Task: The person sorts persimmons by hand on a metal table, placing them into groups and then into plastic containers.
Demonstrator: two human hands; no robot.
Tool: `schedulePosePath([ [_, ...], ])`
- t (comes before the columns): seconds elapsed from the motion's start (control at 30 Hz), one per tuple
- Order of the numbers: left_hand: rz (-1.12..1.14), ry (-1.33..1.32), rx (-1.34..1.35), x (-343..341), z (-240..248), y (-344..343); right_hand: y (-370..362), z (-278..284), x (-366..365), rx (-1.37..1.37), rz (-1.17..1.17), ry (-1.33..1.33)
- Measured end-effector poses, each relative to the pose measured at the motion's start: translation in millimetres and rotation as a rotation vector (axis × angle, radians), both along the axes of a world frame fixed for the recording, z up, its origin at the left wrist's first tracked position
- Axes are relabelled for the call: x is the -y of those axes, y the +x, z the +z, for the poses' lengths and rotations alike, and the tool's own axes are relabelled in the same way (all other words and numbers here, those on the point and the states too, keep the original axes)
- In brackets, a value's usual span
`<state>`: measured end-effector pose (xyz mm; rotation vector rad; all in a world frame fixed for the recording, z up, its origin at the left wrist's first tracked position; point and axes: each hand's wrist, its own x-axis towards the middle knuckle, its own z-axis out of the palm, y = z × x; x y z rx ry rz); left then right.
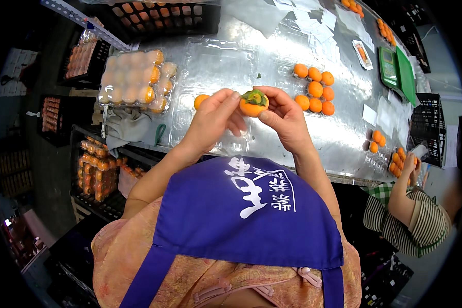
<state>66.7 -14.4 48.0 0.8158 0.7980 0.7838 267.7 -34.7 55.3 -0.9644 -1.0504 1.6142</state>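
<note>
An orange persimmon (253,109) with green calyx leaves facing up is held in front of my apron, over the table. My right hand (286,114) grips it from the right between thumb and fingers. On its other side my left hand (214,117) is closed, its thumb at the calyx edge and its lower fingers blurred. Beneath my hands lies an unfolded clear plastic tray (210,61), and a single persimmon (201,101) sits beside my left hand. To the right, several persimmons (315,90) stand in rows in another clear tray.
Filled clear packs (133,79) are stacked at the left, beside a grey cloth (128,128). Black crates (159,20) stand at the back left and below the table's left edge. Papers (318,31) and a green scale (395,69) lie farther right. A co-worker (413,210) handles persimmons there.
</note>
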Motion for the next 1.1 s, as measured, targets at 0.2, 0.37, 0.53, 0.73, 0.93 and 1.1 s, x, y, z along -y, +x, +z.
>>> schedulePosePath([
  [0.2,0.023,0.183,-0.024,7,8,2,-3,-2,5,0.277,-0.049,0.146],
  [0.37,-0.021,0.127,-0.001,8,3,-2,-3,-2,7,0.1,-0.058,0.026],
  [0.53,-0.028,-0.012,0.084,12,0,-2,1,-7,5,0.123,-0.055,-0.048],
  [0.73,-0.056,-0.071,0.2,12,-6,-5,-3,-11,7,0.126,-0.089,-0.081],
  [0.93,-0.079,-0.143,0.265,12,-6,-7,-2,-16,6,0.163,-0.084,-0.068],
  [1.1,-0.053,-0.236,0.27,11,-11,-11,-6,-17,8,0.217,-0.088,0.051],
])
